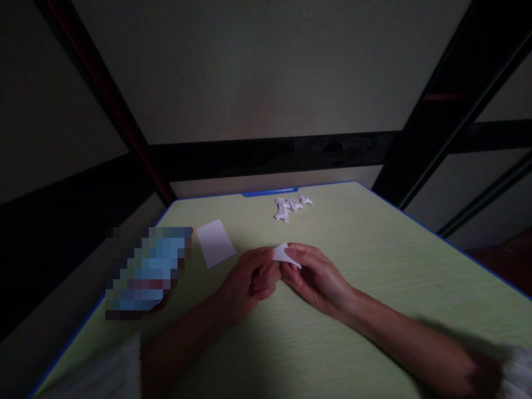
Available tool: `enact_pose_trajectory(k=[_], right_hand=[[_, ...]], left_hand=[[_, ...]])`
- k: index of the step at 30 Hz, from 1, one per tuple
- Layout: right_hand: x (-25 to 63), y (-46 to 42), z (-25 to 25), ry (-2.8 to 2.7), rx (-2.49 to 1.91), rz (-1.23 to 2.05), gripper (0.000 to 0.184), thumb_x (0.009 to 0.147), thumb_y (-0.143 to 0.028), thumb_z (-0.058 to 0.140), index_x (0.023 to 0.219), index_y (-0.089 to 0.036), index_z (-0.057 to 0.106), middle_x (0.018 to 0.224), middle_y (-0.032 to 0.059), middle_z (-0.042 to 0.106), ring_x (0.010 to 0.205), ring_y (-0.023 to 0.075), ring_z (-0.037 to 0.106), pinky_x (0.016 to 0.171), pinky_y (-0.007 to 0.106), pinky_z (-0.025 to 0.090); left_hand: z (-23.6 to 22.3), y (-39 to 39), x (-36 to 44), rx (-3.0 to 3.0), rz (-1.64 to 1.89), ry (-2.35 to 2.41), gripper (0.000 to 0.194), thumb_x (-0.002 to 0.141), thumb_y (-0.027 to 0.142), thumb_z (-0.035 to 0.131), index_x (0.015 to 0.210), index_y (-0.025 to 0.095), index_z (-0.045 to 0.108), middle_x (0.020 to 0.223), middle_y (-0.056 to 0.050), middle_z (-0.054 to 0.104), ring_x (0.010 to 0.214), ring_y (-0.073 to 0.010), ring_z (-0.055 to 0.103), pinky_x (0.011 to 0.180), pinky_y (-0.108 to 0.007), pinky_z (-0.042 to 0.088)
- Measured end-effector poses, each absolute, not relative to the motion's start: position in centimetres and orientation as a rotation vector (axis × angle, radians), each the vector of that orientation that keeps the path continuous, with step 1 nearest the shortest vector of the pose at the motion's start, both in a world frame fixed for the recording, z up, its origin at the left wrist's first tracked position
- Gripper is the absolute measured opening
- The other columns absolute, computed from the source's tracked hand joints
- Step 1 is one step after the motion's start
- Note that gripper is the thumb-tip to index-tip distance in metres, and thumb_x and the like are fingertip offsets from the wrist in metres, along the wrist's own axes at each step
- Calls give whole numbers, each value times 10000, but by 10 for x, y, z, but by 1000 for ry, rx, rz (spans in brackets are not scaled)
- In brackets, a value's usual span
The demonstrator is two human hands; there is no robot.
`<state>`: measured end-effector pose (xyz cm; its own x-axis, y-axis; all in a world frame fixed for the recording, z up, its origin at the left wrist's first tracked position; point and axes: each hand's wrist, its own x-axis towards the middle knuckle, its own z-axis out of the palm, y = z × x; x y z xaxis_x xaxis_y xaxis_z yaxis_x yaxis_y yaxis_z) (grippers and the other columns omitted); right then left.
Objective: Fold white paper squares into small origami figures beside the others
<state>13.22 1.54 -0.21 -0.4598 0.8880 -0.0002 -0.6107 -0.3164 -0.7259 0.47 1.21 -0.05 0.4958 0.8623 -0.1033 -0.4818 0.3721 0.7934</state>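
Both my hands meet over the middle of a pale green table (374, 266) and pinch one small white folded piece of paper (284, 254). My left hand (249, 282) grips its left side with curled fingers. My right hand (316, 277) holds its right side between thumb and fingers. A flat white rectangular sheet of paper (215, 243) lies on the table just left of my hands. Several small finished white folded paper figures (291, 206) lie in a loose cluster near the table's far edge.
A blurred-out blue object (145, 271) lies at the table's left edge. The table has a blue rim with a blue handle (270, 192) at its far side. Dark beams and a pale wall stand behind. The room is dim.
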Motion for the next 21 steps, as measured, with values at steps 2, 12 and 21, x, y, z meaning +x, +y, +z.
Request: enact_pose_trajectory(k=[2,12,21], right_hand=[[133,16,0,-720,-433,1973,176,670,-159,566,512,-120,500,433,-28,453,424,46,376,443,174,274],[140,23,-1,-834,-659,1809,191,693,-146,535,512,-117,485,417,-29,450,393,40,356,408,168,234],[138,22,-2,-991,-672,1811,215,685,-221,562,513,-107,501,442,-21,483,404,40,367,438,189,226]], left_hand=[[3,12,2,655,884,506,328,713,208,479,430,161,320,341,82,231,311,-26,159,288,-132,165],[4,15,5,803,1102,759,204,725,221,491,553,164,397,387,68,381,316,-31,263,289,-116,211],[0,16,3,896,1215,805,106,712,194,506,811,176,472,490,50,521,400,-56,453,343,-125,321]])
